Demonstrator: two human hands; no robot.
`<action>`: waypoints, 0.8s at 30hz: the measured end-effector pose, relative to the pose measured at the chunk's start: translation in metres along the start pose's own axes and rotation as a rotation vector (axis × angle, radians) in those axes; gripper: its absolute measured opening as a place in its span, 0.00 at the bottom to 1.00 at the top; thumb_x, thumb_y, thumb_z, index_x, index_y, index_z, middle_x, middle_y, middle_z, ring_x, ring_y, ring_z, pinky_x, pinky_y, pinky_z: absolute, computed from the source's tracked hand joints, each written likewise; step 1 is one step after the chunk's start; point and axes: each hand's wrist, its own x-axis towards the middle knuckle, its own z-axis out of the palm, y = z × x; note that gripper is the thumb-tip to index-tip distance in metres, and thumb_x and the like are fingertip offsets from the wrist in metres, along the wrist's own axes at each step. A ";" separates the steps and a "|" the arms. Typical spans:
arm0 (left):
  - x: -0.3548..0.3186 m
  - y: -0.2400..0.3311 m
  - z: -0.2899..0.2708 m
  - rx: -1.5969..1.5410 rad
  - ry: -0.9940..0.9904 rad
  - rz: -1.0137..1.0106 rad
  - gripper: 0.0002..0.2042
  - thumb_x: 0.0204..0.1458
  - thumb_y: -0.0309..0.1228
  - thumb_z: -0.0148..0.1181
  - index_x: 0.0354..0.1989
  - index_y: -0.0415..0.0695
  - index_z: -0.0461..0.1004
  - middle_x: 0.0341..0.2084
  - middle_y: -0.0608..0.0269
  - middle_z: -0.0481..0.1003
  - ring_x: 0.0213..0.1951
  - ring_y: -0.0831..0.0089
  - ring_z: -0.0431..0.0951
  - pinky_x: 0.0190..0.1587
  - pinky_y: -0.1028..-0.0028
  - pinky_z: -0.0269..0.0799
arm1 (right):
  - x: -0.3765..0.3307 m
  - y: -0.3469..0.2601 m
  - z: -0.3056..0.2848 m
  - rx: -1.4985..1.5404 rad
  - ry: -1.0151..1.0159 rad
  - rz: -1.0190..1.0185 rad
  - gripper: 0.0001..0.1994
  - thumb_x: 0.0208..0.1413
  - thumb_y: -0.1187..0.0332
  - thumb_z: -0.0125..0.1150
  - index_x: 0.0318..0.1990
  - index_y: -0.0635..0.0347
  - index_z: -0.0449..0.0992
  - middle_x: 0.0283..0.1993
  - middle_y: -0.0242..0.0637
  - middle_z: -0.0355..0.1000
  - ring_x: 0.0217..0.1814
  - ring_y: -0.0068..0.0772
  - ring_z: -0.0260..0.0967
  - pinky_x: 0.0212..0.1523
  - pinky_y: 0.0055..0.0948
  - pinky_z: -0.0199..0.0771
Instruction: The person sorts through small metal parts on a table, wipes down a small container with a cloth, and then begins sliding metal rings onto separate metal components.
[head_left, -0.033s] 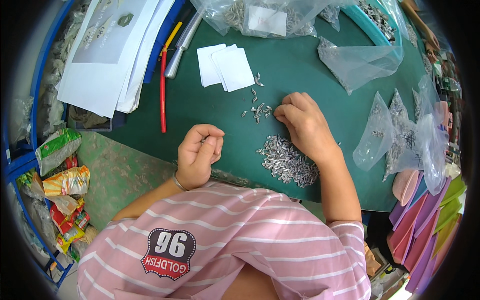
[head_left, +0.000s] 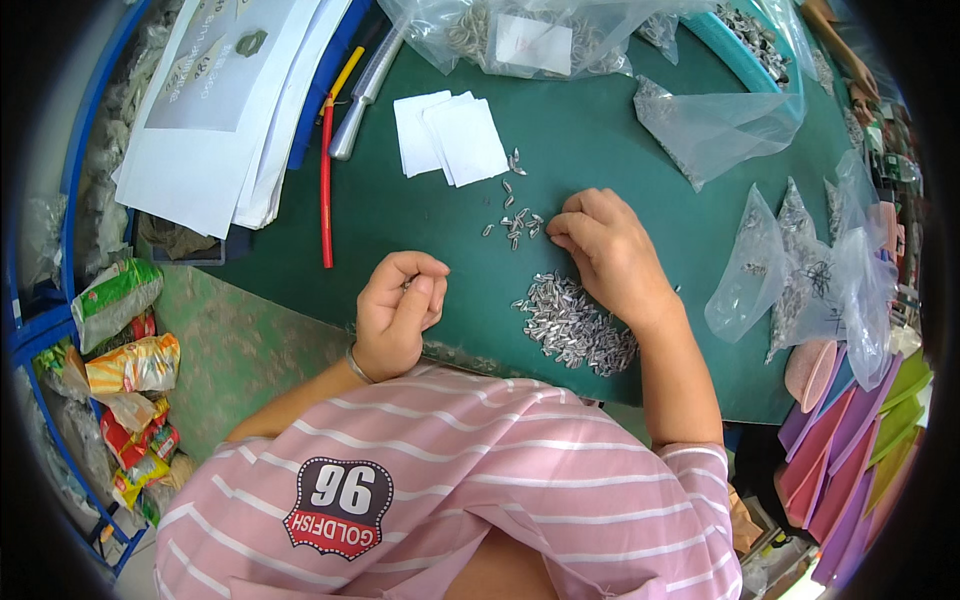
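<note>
My left hand [head_left: 395, 310] rests at the near edge of the green table [head_left: 600, 140], curled into a loose fist; a glint of metal shows inside the fingers. My right hand [head_left: 605, 255] lies palm down, its bent fingertips touching the table beside a few scattered small silver metal pieces [head_left: 515, 225]. Whether a piece is pinched under the fingertips is hidden. A dense pile of the same silver pieces [head_left: 575, 325] lies under my right wrist, between the two hands.
White paper slips [head_left: 450, 135] lie beyond the scattered pieces. A red rod [head_left: 326, 180] and white sheets [head_left: 215, 110] are at the left. Clear plastic bags of parts [head_left: 720, 125] [head_left: 800, 270] sit at the back and right. Coloured trays [head_left: 850, 420] stack at the right.
</note>
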 end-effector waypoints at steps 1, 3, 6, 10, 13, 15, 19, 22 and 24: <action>0.000 0.000 0.000 0.007 0.003 -0.007 0.08 0.61 0.23 0.40 0.45 0.41 0.65 0.23 0.65 0.64 0.20 0.85 0.56 0.21 0.83 0.53 | 0.000 -0.002 -0.001 0.045 0.031 0.027 0.07 0.41 0.80 0.61 0.31 0.62 0.75 0.32 0.38 0.68 0.35 0.42 0.65 0.37 0.36 0.68; -0.002 0.001 0.000 0.019 0.015 -0.017 0.08 0.61 0.23 0.41 0.45 0.41 0.65 0.23 0.65 0.64 0.20 0.85 0.56 0.21 0.83 0.53 | 0.002 -0.006 -0.003 0.137 0.087 0.075 0.06 0.43 0.80 0.61 0.30 0.63 0.74 0.33 0.39 0.69 0.35 0.43 0.67 0.37 0.36 0.69; -0.001 -0.001 -0.002 0.020 0.011 -0.010 0.07 0.61 0.23 0.41 0.45 0.41 0.65 0.23 0.65 0.64 0.20 0.85 0.56 0.21 0.83 0.53 | -0.002 0.007 -0.016 0.187 0.143 0.141 0.05 0.45 0.81 0.60 0.31 0.64 0.73 0.32 0.40 0.71 0.34 0.44 0.69 0.35 0.35 0.70; 0.000 0.000 0.000 0.007 0.003 0.008 0.07 0.62 0.24 0.41 0.45 0.40 0.65 0.23 0.65 0.64 0.20 0.85 0.56 0.21 0.83 0.53 | -0.003 0.006 -0.025 0.197 0.054 0.177 0.06 0.45 0.83 0.59 0.30 0.64 0.73 0.29 0.41 0.71 0.32 0.43 0.69 0.34 0.33 0.70; 0.000 0.000 0.000 0.010 0.004 0.006 0.07 0.62 0.24 0.41 0.45 0.40 0.65 0.23 0.65 0.64 0.20 0.85 0.56 0.21 0.83 0.53 | -0.003 0.004 -0.016 0.035 0.010 0.075 0.04 0.46 0.79 0.61 0.30 0.64 0.73 0.29 0.40 0.69 0.33 0.44 0.68 0.34 0.36 0.69; 0.001 0.000 0.000 0.007 0.000 0.007 0.07 0.62 0.24 0.41 0.45 0.40 0.65 0.23 0.65 0.64 0.20 0.85 0.56 0.21 0.83 0.53 | -0.002 0.002 -0.009 -0.027 0.005 0.048 0.04 0.47 0.76 0.62 0.31 0.64 0.74 0.30 0.40 0.68 0.33 0.45 0.67 0.34 0.38 0.69; -0.001 0.000 0.000 -0.009 0.018 -0.008 0.07 0.62 0.24 0.42 0.45 0.40 0.65 0.23 0.65 0.65 0.20 0.85 0.56 0.21 0.83 0.53 | -0.003 0.001 -0.013 0.116 0.050 0.147 0.04 0.46 0.78 0.61 0.32 0.64 0.75 0.30 0.41 0.69 0.33 0.45 0.68 0.34 0.36 0.69; -0.001 -0.001 -0.001 -0.001 0.007 -0.002 0.07 0.62 0.24 0.42 0.45 0.40 0.65 0.23 0.66 0.64 0.20 0.85 0.57 0.21 0.83 0.53 | -0.007 0.006 -0.023 0.117 0.100 0.230 0.05 0.47 0.81 0.59 0.32 0.64 0.75 0.31 0.41 0.69 0.33 0.44 0.69 0.33 0.35 0.70; 0.000 0.000 0.000 0.001 0.010 0.001 0.07 0.61 0.24 0.42 0.44 0.40 0.65 0.22 0.66 0.64 0.20 0.85 0.57 0.21 0.83 0.53 | -0.010 0.008 -0.029 0.112 0.097 0.284 0.06 0.47 0.82 0.59 0.33 0.64 0.75 0.31 0.42 0.69 0.33 0.44 0.69 0.33 0.34 0.70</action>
